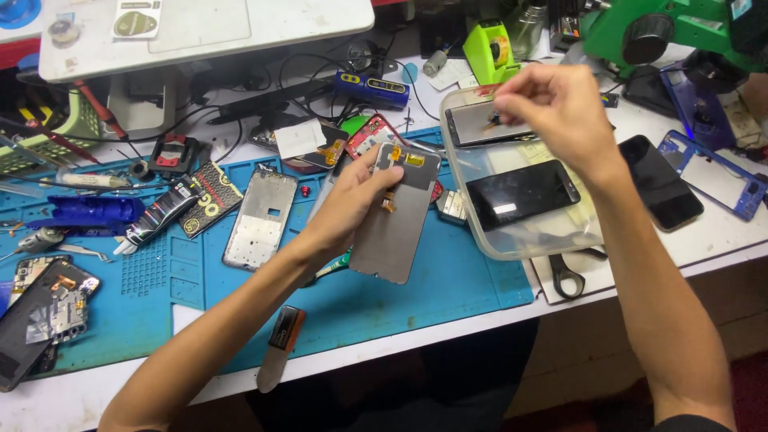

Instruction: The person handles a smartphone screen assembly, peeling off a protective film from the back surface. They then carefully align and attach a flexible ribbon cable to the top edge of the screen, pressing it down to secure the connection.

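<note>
- Left hand [352,204] — closed on grey display panel [396,212], held tilted above blue work mat [448,280].
- Right hand [552,104] — fingertips pinched over clear plastic tray [480,232], right of mat; pinched item too small to identify.
- Silver phone frame [260,218] flat on mat, left of panel.

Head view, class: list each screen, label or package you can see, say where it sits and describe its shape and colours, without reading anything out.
Phone display panel: left hand, grey back showing, orange flex.
Dark phone screen: inside clear plastic tray, black rectangle.
Second screen: tray's far end, under right hand.
Black phone: right of tray, glossy.
Black-and-yellow packet: blue mat.
Round sticker: white laptop lid.
</note>
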